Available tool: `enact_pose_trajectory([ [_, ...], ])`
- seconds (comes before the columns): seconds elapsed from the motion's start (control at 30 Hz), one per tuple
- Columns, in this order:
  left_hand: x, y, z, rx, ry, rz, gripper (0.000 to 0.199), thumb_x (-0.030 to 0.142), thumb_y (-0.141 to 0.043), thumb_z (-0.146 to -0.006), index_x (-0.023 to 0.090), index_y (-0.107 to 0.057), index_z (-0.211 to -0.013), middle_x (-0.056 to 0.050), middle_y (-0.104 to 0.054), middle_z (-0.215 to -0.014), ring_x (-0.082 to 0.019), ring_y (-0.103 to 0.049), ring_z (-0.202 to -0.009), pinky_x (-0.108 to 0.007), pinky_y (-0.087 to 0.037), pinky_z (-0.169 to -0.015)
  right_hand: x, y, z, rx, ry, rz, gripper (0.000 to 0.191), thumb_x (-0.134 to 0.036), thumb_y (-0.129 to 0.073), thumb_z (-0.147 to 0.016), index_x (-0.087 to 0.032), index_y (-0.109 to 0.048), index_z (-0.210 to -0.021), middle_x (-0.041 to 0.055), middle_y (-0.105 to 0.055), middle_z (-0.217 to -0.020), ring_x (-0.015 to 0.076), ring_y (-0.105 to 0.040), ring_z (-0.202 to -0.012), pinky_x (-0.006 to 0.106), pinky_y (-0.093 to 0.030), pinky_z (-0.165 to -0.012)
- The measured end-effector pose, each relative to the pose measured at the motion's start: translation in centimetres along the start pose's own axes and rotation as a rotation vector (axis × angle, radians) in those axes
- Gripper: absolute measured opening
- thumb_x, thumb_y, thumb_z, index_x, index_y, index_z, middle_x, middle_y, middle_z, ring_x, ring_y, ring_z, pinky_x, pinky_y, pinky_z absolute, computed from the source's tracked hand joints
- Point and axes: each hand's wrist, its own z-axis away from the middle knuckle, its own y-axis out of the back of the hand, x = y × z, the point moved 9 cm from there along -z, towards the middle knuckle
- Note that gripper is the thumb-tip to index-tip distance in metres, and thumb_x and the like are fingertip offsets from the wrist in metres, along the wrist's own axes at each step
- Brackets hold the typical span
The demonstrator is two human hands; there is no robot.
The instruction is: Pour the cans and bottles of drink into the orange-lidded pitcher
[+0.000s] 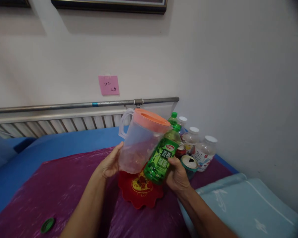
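A clear plastic pitcher [137,145] with an orange lid [152,119] is tilted slightly to the right, its handle on the left. My left hand [112,161] grips the pitcher low on its left side. My right hand [177,175] is wrapped around a green drink bottle [161,158], which leans right with its green cap on. The bottle is right in front of the pitcher's right side; whether they touch I cannot tell. Under both lies a red scalloped mat [139,196] with a yellow heart design.
Several bottles and cans stand at the right by the wall, among them a white-capped bottle [205,152] and an opened can [189,165]. A green cap [47,225] lies on the purple plastic sheet [64,185]. A folded light-blue cloth [243,205] is at the right; behind runs a radiator [84,124] under a pipe.
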Motion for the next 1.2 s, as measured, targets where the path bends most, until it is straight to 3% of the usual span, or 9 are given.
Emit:
enact_pose_trajectory([
  [0.1, 0.4, 0.1, 0.0, -0.072, -0.022, 0.074, 0.033, 0.037, -0.058, -0.086, 0.013, -0.071, -0.106, -0.011, -0.076, -0.104, -0.022, -0.072, -0.088, -0.034, -0.057, -0.078, 0.0, 0.0, -0.1, -0.005, 0.007, 0.018, 0.037, -0.026, -0.072, -0.06, -0.026, -0.067, -0.096, -0.0024, -0.075, -0.083, 0.0255, -0.071, -0.081, 0.044, -0.058, -0.083],
  [0.2, 0.3, 0.4, -0.1, -0.14, -0.019, 0.133, 0.029, 0.026, -0.06, -0.08, 0.011, -0.071, -0.103, -0.012, -0.075, -0.103, -0.024, -0.071, -0.089, -0.037, -0.057, -0.08, -0.1, 0.0, -0.1, -0.013, 0.014, 0.028, 0.039, -0.027, -0.071, -0.061, -0.026, -0.067, -0.099, -0.0018, -0.075, -0.083, 0.0254, -0.071, -0.081, 0.043, -0.058, -0.081],
  [0.37, -0.3, 0.3, -0.4, -0.188, -0.004, 0.205, 0.025, 0.021, -0.063, -0.08, 0.011, -0.07, -0.101, -0.012, -0.075, -0.102, -0.024, -0.071, -0.091, -0.04, -0.056, -0.084, -0.5, 0.3, 0.0, 0.024, 0.027, -0.001, 0.03, -0.027, -0.073, -0.061, -0.024, -0.068, -0.09, -0.0008, -0.075, -0.083, 0.0245, -0.07, -0.077, 0.042, -0.058, -0.079],
  [0.47, -0.6, -0.3, -0.6, -0.186, -0.011, 0.272, 0.022, 0.027, -0.062, -0.086, 0.014, -0.069, -0.102, -0.009, -0.076, -0.099, -0.021, -0.071, -0.091, -0.038, -0.055, -0.086, -0.8, 0.0, 0.2, 0.013, 0.041, 0.005, 0.033, -0.027, -0.072, -0.061, -0.025, -0.067, -0.094, -0.001, -0.076, -0.085, 0.0266, -0.071, -0.083, 0.044, -0.058, -0.08],
  [0.63, -1.7, -2.6, -0.9, -0.282, 0.053, 0.305, 0.052, 0.051, -0.053, -0.09, 0.017, -0.055, -0.129, -0.015, -0.068, -0.124, -0.034, -0.065, -0.11, -0.059, -0.052, -0.089, -0.8, -0.3, 0.4, 0.017, 0.052, 0.005, 0.042, -0.029, -0.073, -0.059, -0.026, -0.067, -0.101, -0.0007, -0.076, -0.084, 0.0288, -0.071, -0.087, 0.045, -0.058, -0.08],
  [0.7, -2.1, -3.0, -1.1, -0.311, 0.074, 0.333, 0.06, 0.056, -0.051, -0.089, 0.017, -0.049, -0.134, -0.017, -0.066, -0.126, -0.036, -0.064, -0.112, -0.062, -0.051, -0.088, -0.7, -0.5, 0.4, 0.013, 0.057, 0.005, 0.042, -0.029, -0.073, -0.059, -0.025, -0.067, -0.1, -0.0007, -0.076, -0.084, 0.028, -0.071, -0.085, 0.045, -0.058, -0.08],
  [0.97, -1.9, -2.1, -1.2, -0.187, 0.042, 0.435, 0.054, 0.051, -0.056, -0.086, 0.018, -0.052, -0.129, -0.016, -0.07, -0.115, -0.035, -0.068, -0.102, -0.057, -0.055, -0.081, -0.9, -0.5, 0.2, 0.053, 0.087, 0.006, 0.038, -0.023, -0.074, -0.053, -0.026, -0.068, -0.091, -0.003, -0.074, -0.083, 0.0215, -0.068, -0.08, 0.035, -0.056, -0.075],
  [1.2, -0.5, 0.8, -0.8, -0.042, -0.025, 0.443, 0.054, 0.048, -0.062, -0.082, 0.024, -0.051, -0.13, -0.014, -0.071, -0.112, -0.035, -0.068, -0.101, -0.054, -0.056, -0.079, -0.8, -0.2, 0.1, 0.038, 0.105, 0.15, 0.04, -0.025, -0.072, -0.06, -0.027, -0.064, -0.099, -0.0021, -0.072, -0.086, 0.0222, -0.066, -0.08, 0.035, -0.055, -0.074],
])
